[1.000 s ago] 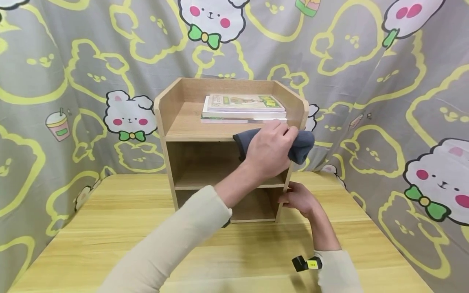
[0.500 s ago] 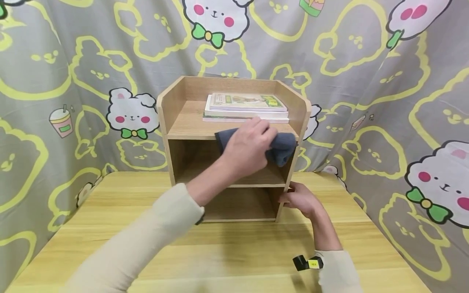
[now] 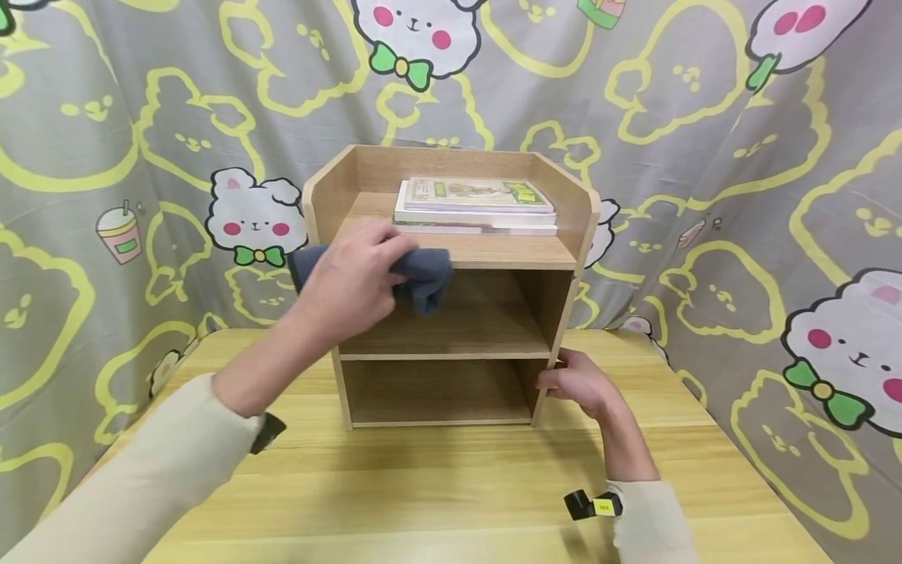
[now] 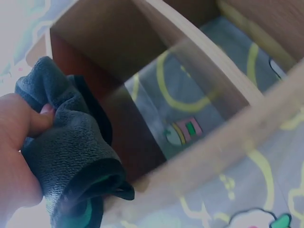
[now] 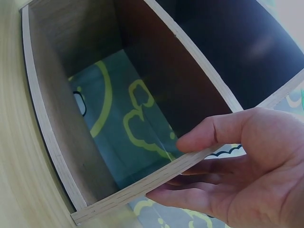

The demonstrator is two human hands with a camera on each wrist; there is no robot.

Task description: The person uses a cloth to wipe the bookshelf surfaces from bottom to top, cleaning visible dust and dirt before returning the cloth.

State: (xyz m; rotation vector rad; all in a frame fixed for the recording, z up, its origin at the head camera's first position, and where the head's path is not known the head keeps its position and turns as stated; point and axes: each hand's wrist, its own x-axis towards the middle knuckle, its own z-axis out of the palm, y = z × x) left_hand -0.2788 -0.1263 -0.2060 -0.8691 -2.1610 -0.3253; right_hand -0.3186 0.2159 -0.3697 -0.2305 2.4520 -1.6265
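Note:
In the head view my left hand [image 3: 355,282] grips a dark blue-grey cloth [image 3: 428,276] at the front edge of the top board, towards the left end of a small wooden shelf unit [image 3: 458,357]. The left wrist view shows the bunched terry cloth [image 4: 78,137] under the thumb, its dark hem folded over. Low on the unit's right side panel [image 3: 560,325], my right hand [image 3: 583,384] holds the front edge. Seen from the right wrist, the thumb of that hand [image 5: 256,164] lies inside the panel and the fingers outside.
A stack of books [image 3: 479,205] lies on the top board, towards the right. The unit stands on a light wooden table [image 3: 437,486]. A grey curtain [image 3: 648,188] with rabbit prints hangs behind and on both sides.
My left hand has slid leftward with the cloth along the top board's front edge, from the right end to the left. My right hand stays on the side panel. The books have not moved.

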